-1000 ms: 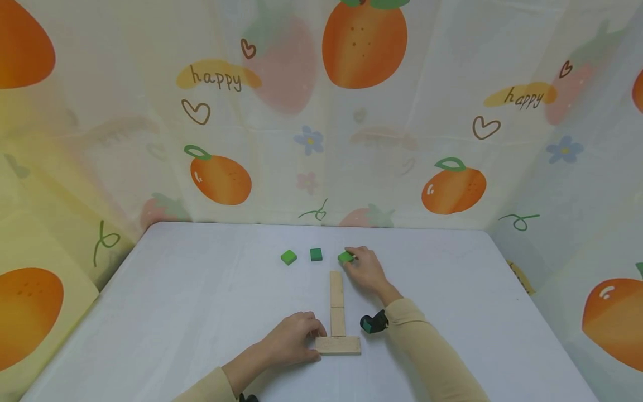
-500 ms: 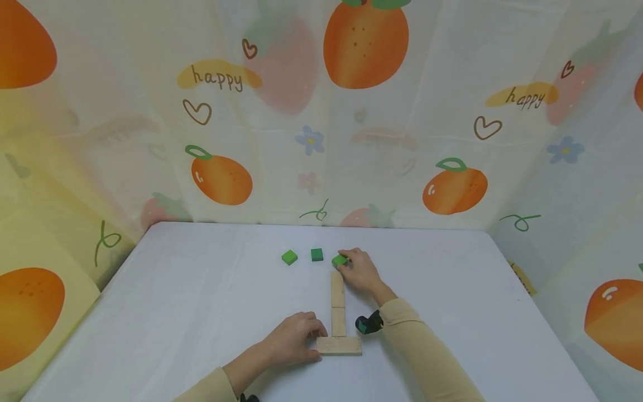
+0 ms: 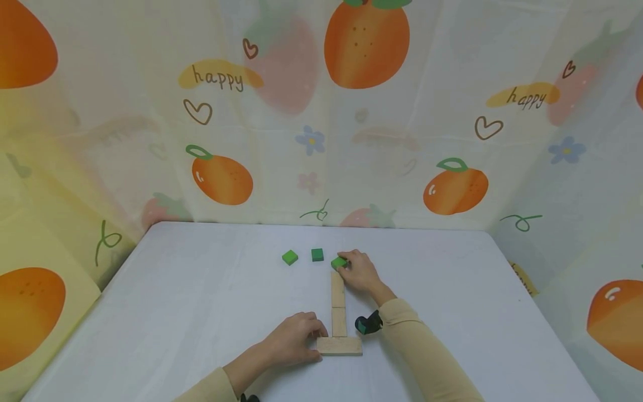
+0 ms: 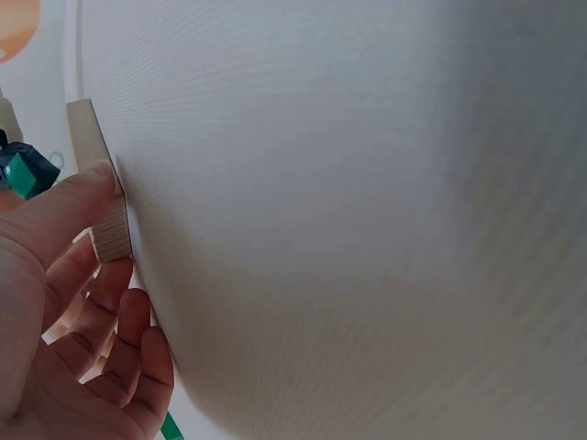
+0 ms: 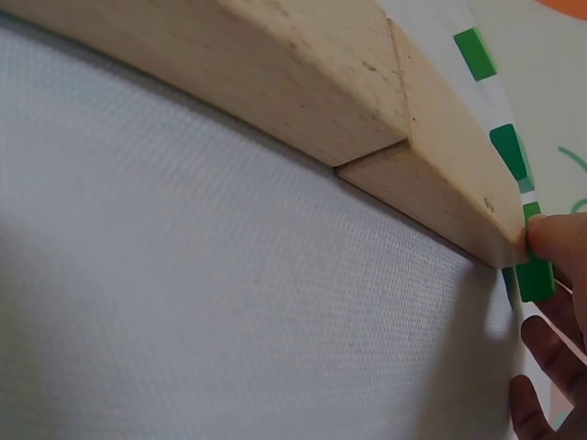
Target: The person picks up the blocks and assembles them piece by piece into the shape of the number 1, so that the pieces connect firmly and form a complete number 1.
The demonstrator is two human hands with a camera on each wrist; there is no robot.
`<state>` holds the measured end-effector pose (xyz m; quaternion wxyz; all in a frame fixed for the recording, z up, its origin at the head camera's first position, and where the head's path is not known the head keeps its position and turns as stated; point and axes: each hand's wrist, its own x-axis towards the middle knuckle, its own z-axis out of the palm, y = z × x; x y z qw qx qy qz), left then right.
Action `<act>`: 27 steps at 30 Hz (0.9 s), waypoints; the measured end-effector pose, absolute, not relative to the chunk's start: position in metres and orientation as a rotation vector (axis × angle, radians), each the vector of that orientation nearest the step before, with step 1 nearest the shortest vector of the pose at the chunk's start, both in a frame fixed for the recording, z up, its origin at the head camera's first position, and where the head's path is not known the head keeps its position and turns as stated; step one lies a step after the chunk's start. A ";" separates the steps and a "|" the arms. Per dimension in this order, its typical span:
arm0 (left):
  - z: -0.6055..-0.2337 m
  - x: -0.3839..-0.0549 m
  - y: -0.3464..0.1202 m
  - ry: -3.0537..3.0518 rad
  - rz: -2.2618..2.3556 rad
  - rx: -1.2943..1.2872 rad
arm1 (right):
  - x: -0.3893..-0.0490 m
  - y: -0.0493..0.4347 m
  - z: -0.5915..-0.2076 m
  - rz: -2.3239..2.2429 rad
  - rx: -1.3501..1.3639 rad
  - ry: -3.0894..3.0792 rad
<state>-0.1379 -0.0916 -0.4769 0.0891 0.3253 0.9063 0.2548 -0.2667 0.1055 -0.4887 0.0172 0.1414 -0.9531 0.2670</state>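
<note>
My right hand (image 3: 360, 271) pinches a light green block (image 3: 339, 262) between thumb and fingers, right at the far end of a line of two wooden blocks. The far wooden block (image 3: 337, 290) and the near one (image 3: 339, 322) lie end to end, pointing away from me. Across their near end lies another wooden block (image 3: 340, 347), forming an upside-down T. My left hand (image 3: 291, 338) grips that crosswise block by its left end; in the left wrist view the thumb (image 4: 99, 183) presses its near side. In the right wrist view the green block (image 5: 535, 275) sits close against the wood.
Left of the right hand stand a dark green block (image 3: 317, 254) and another light green block (image 3: 289, 257). All lie on a white table (image 3: 201, 290), backed by a fruit-print curtain (image 3: 351, 123). A black wrist camera (image 3: 369, 322) hangs by the right sleeve.
My right hand has brought the light green block a little left and nearer, up to the far end of the wooden line. The left hand has stayed on the crosswise block.
</note>
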 end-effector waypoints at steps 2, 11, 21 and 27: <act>-0.476 -0.138 -0.092 2.693 0.753 0.964 | -0.267 0.105 -0.488 0.831 0.431 -2.973; -0.478 -0.139 -0.092 2.690 0.745 0.966 | -0.266 0.106 -0.487 0.832 0.429 -2.992; -0.477 -0.139 -0.091 2.688 0.746 0.943 | -0.266 0.106 -0.484 0.860 0.451 -3.001; -0.477 -0.137 -0.091 2.701 0.757 0.975 | -0.268 0.113 -0.488 0.949 0.516 -2.910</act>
